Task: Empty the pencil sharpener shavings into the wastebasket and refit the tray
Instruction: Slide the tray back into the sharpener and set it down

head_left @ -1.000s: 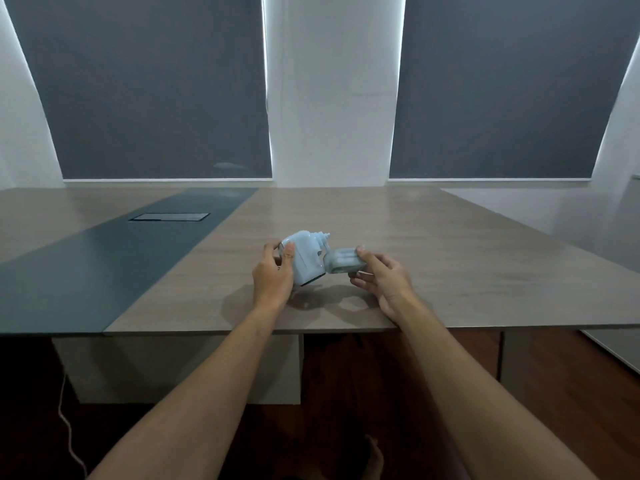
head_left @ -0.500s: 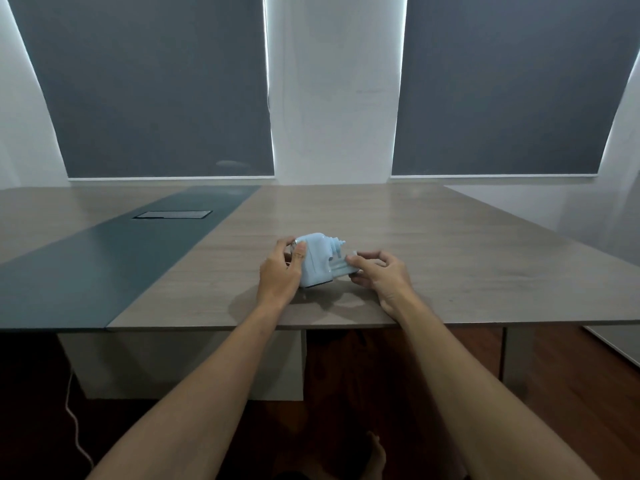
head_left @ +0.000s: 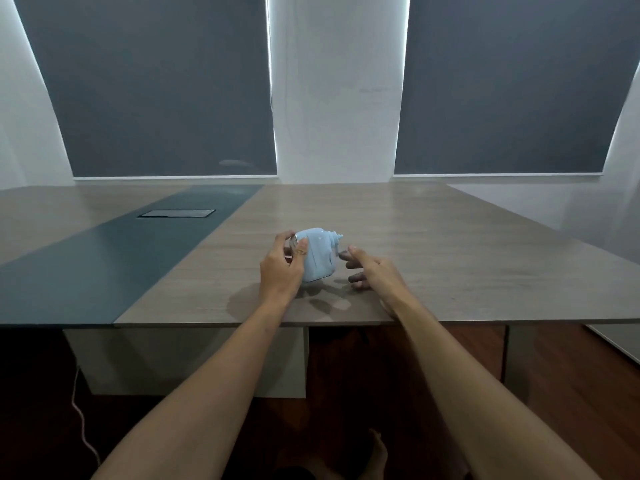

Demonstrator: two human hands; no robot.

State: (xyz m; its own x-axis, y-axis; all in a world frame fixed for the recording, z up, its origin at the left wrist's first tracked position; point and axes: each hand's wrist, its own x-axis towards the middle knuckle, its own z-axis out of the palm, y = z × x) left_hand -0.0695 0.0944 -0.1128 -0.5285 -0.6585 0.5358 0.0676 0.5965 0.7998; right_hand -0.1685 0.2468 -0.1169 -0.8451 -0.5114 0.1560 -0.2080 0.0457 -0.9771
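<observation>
The left hand (head_left: 282,271) grasps the pencil sharpener (head_left: 318,253), thumb over its top and fingers curled behind its far left side, where a small shiny metal part shows between them. The sharpener leans to the right and seems partly raised, its lower edge close above a shadow on the table (head_left: 450,244); whether it touches the wood cannot be told. The right hand (head_left: 375,271) hovers just to the right of the sharpener, released, its fingers loosely spread and pointing at the housing without touching it. No separate tray is visible on the side facing that hand; the body reads as one closed block, so the tray is judged to be seated, though the seam is too small to confirm. No wastebasket appears in view.

Handling, as a judgement: the housing is smooth, rigid, pale blue plastic, probably light and mostly hollow, and therefore slippery and easy to tip under a sideways push. A firm hold belongs where the left hand already sits, across the broad upper body, clear of the narrow stepped nozzle at the upper right. Any press to check the tray should come square onto the flat face nearest the right hand, against the left hand's brace.

Outward from both hands lies bare wood-grain tabletop near its front edge; further left of the left hand runs a dark inlaid strip (head_left: 104,258) with a recessed panel (head_left: 176,213).
</observation>
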